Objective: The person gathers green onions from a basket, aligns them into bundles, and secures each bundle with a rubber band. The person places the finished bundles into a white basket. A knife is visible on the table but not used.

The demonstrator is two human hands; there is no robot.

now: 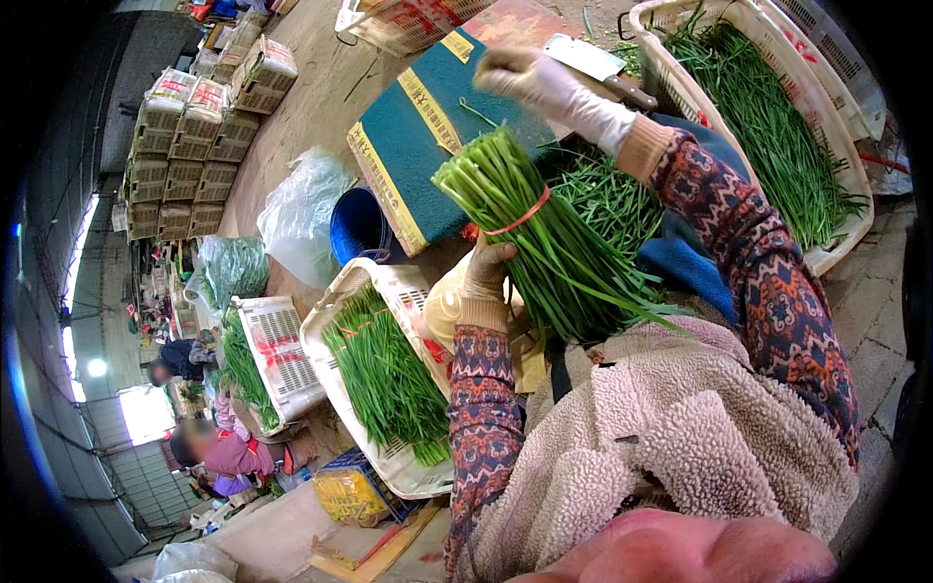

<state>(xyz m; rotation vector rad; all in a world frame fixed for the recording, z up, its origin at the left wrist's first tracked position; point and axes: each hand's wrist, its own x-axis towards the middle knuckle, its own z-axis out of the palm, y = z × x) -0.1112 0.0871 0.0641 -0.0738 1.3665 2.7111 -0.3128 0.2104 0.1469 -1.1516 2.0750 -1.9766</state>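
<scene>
My left hand [487, 268], in a pale glove, grips a thick bundle of green garlic chives [550, 233] around its lower side. A pink-red band [522, 213] runs around the bundle, and its cut stem ends point up and left over the board. My right hand [536, 86], gloved and blurred, is raised above the teal-covered board [415, 138], apart from the bundle. Its fingers look curled; whether anything is between them cannot be told. A cleaver [594, 62] with a wooden handle lies just right of it. Loose chives [609, 197] lie behind the bundle.
A white crate of loose chives [758, 131] stands at right; another with banded bundles [386, 364] is at left. Beside the board are a blue bucket [358, 226] and a clear plastic bag [306, 211]. Stacked crates [182, 153] and two people [233, 455] are farther left.
</scene>
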